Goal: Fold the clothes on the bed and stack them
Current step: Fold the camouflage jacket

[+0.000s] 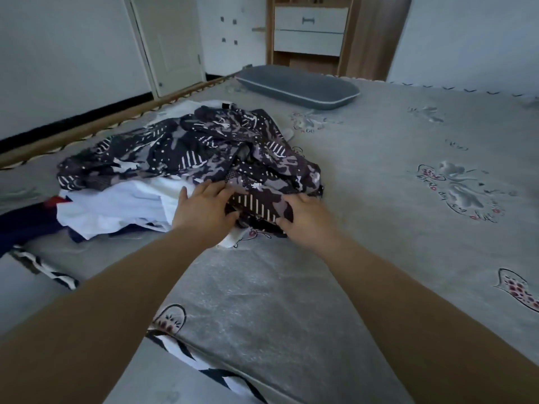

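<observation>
**Clothes heaped at the left of the bed, both hands on the top garment**

Clothes (175,170) lay unfolded in one heap on the left half of the grey bed (379,199), as I saw it through the head camera. On top sprawled a dark patterned garment (210,147), over a white garment (116,205), with a navy piece (26,225) poking out at the left edge. My left hand (204,208) rested on the near edge of the patterned cloth, fingers fairly straight and spread, thumb out to the side. My right hand (306,220) sat just beside it on the same fabric, fingers curled down into the cloth and thumb tucked against it, gripping a fold. A grey pillow (297,86) lay well apart at the far end, before a wooden drawer unit (309,30) and a white door (172,45).
</observation>
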